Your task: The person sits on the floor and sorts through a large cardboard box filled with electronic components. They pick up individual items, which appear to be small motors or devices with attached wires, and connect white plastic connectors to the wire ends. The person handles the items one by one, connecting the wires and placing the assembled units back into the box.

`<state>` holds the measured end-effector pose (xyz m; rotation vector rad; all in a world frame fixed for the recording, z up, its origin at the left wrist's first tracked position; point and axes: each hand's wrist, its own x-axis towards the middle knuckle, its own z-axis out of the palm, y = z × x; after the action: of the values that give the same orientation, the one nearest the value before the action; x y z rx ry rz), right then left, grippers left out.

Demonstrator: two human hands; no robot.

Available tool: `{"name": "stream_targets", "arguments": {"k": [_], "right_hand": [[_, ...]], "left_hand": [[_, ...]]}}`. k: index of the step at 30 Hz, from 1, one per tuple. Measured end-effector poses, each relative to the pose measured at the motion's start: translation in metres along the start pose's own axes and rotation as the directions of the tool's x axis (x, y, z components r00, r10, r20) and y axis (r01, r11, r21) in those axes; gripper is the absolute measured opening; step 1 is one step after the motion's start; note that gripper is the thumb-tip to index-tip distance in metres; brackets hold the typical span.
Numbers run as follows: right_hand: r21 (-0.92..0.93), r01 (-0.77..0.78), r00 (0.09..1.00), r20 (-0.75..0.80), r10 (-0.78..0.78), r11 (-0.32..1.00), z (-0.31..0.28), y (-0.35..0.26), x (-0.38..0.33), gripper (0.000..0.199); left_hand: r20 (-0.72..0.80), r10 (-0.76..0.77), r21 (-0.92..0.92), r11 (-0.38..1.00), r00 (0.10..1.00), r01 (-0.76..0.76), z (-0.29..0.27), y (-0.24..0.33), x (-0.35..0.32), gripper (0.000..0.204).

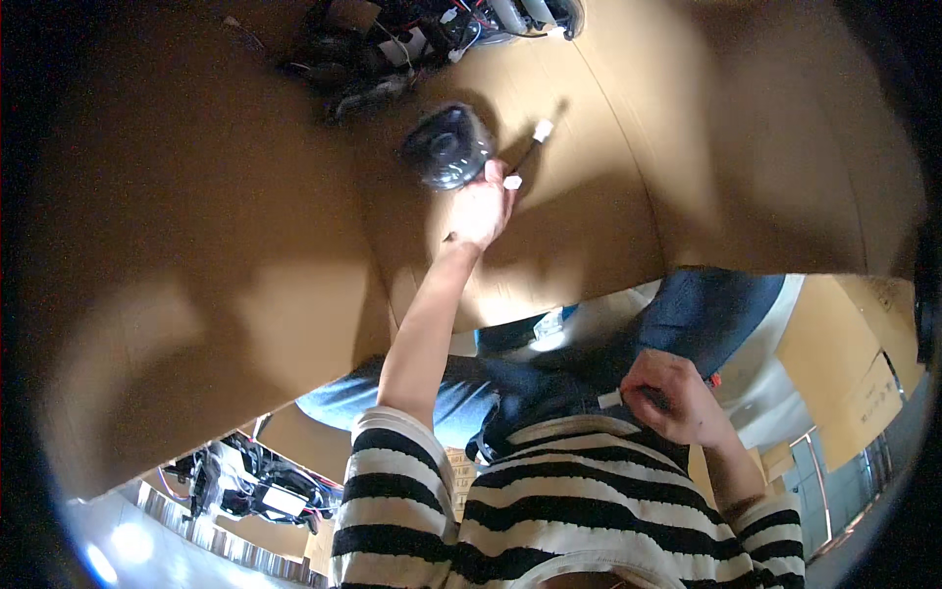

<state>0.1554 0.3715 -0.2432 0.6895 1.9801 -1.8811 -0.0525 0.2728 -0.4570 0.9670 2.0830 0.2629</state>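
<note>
Left hand (483, 208) over brown cardboard (579, 216); right hand (672, 398) near lap (549, 385); pale floor (756, 378).

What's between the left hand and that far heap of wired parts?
In the head view, a dark rounded part and then a strip of cardboard lie between the left hand and the heap.

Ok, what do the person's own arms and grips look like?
The left grip and right grip are bare hands, no gloves visible. The left sleeve and right sleeve have black and off-white stripes and leave both forearms uncovered; the left one ends in an off-white edge.
</note>
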Motion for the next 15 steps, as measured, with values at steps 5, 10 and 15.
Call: {"name": "stream_targets", "arguments": {"k": [5, 10, 15], "right_hand": [[-0.041, 0.023, 0.990, -0.138, -0.028, 0.999, 0.007, -0.015, -0.001, 0.010], [-0.022, 0.119, 0.942, -0.314, -0.120, 0.993, 0.022, -0.015, -0.011, 0.007], [0.017, 0.130, 0.917, -0.382, -0.114, 0.991, 0.029, -0.017, -0.029, 0.007]], "left_hand": [[-0.262, 0.253, -0.219, 0.924, 0.931, -0.313, -0.019, 0.039, -0.066, 0.024], [-0.261, 0.472, -0.198, 0.828, 0.842, -0.525, -0.039, 0.081, -0.133, 0.022], [-0.330, 0.534, -0.064, 0.810, 0.778, -0.583, -0.046, 0.105, -0.166, 0.029]]}}
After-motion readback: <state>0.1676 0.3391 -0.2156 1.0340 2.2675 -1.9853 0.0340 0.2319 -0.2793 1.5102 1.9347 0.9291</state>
